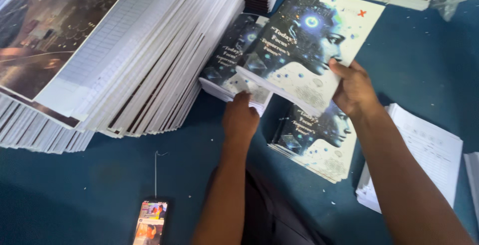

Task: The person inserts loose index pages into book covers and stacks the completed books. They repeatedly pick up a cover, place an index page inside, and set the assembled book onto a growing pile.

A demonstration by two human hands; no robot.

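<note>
Right hand (353, 89) clamping the near-right edge of a raised notebook (309, 40) — lifted above two small stacks, left hand (240, 118) gripping its near-left corner, phone (150, 222) lying near — on the blue table (424, 60).

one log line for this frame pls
left hand: on lower notebook stack | right hand: holds lifted notebook | phone: on blue table

Booklet cover (304, 40): dark blue w/ white corners, glowing dots; table (424, 60) teal-blue; sheets (429, 150) white, lined.
</note>
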